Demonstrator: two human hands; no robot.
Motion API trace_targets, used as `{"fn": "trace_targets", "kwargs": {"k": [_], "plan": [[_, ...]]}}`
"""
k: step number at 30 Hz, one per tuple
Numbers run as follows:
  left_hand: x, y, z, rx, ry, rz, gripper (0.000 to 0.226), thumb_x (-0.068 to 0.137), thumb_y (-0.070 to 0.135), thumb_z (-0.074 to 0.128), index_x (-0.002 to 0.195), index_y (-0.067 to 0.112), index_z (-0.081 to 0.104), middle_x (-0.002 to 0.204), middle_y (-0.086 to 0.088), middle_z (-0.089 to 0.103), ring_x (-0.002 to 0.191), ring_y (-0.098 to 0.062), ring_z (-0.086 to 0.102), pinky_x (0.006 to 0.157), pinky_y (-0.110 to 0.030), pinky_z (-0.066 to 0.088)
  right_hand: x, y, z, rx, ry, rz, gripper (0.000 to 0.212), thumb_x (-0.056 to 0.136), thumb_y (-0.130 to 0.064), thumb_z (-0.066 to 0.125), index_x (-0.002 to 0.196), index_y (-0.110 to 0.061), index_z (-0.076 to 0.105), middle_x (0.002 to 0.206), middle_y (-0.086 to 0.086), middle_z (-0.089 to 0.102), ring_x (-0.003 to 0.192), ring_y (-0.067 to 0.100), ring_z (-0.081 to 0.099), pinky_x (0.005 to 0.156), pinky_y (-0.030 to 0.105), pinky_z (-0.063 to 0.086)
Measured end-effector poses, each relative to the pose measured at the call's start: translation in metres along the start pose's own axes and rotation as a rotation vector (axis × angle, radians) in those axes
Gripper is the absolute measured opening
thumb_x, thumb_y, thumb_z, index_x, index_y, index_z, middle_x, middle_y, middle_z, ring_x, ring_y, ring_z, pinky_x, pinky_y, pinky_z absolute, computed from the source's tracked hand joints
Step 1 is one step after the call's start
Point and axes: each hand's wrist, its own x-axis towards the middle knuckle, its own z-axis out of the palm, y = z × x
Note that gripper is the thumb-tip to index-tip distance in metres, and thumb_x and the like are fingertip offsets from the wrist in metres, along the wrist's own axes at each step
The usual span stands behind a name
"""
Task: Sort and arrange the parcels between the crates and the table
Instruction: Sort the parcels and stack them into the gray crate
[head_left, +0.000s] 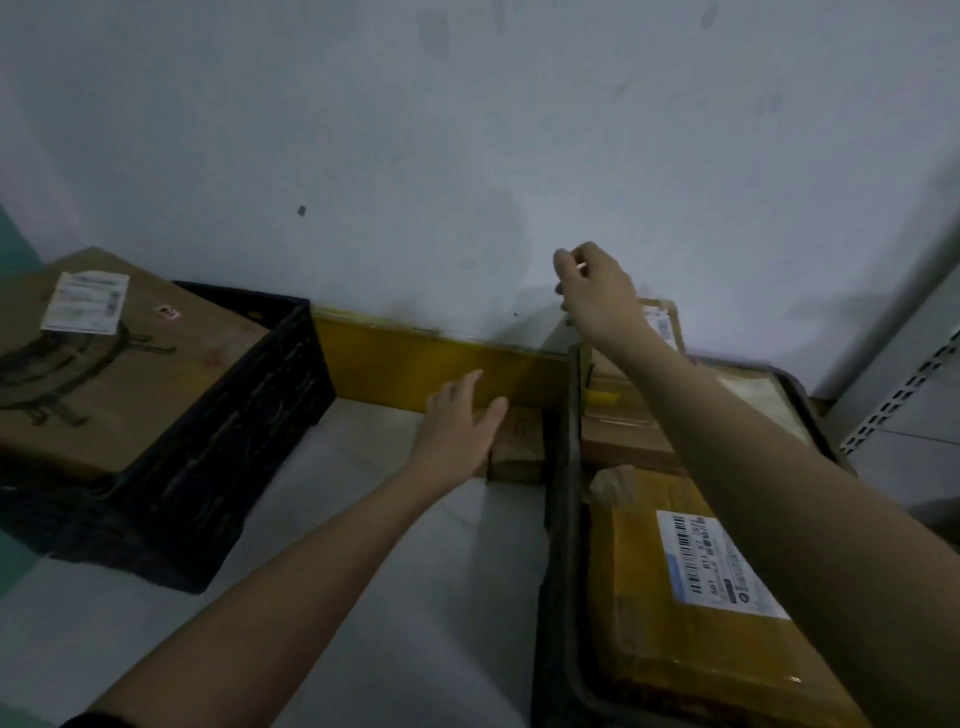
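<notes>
Yellow parcel (691, 597), barcode label digits blurred; left grip (457, 421) spread apart, right grip (597, 291) unclear.

Bare forearms; dark sleeve edge (85, 719) at the left arm

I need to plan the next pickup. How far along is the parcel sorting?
Looks partway. Done: a large cardboard box fills the left black crate; the right crate holds a yellow labelled parcel. In hand: the left hand reaches a small box between the crates; the right hand hovers over the right crate's far end. Left: that box.
</notes>
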Motion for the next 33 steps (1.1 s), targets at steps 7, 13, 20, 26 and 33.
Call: {"fn": "trace_targets", "kwargs": {"k": [7,13,20,26,33], "plan": [[0.02,-0.135,-0.009,-0.069,-0.031,-0.316,0.058,0.099,0.042,0.051,0.15,0.018,0.035,0.149,-0.013,0.042,0.136,-0.031,0.04,0.111,-0.046,0.037,0.012,0.042,0.134,-0.206,-0.397,0.207,0.043,0.103,-0.036,0.047,0.132,-0.004,0.048,0.117,0.014,0.06,0.101,0.03,0.06,0.085,0.042,0.05],[0.03,-0.225,0.002,0.24,-0.232,-0.303,0.058,0.099,0.051,0.044,0.151,0.026,0.034,0.154,-0.005,0.037,0.138,-0.028,0.035,0.106,-0.042,0.038,0.001,0.122,0.234,-0.392,-0.526,0.526,0.067,0.097,-0.048,0.052,0.148,-0.011,0.03,0.15,0.022,0.035,0.132,0.042,0.04,0.104,0.051,0.042],[0.024,-0.316,0.037,0.475,-0.509,-0.275,0.068,0.098,0.062,0.033,0.157,0.039,0.009,0.167,0.001,0.0,0.152,-0.024,0.0,0.119,-0.057,0.009,-0.018,0.17,0.293,-0.671,-0.508,0.614,0.098,0.09,-0.067,0.052,0.157,-0.012,0.008,0.163,0.02,0.0,0.149,0.039,0.007,0.117,0.053,0.02],[0.003,-0.354,0.067,0.601,-0.551,-0.172,0.081,0.078,0.079,-0.004,0.149,0.046,-0.022,0.16,0.003,-0.03,0.148,-0.027,-0.026,0.112,-0.06,-0.019,-0.046,0.175,0.333,-0.709,-0.381,0.449,0.084,0.081,-0.063,0.065,0.143,-0.017,0.03,0.149,0.022,0.025,0.133,0.043,0.032,0.107,0.053,0.034],[0.015,-0.346,0.054,0.543,-0.664,-0.212,0.075,0.094,0.072,0.022,0.151,0.046,-0.017,0.16,0.005,-0.032,0.146,-0.024,-0.031,0.111,-0.059,-0.02,-0.066,0.167,0.337,-0.456,-0.424,0.393,0.079,0.08,-0.045,0.077,0.136,-0.016,0.03,0.147,0.017,0.027,0.126,0.039,0.037,0.095,0.046,0.047]]}}
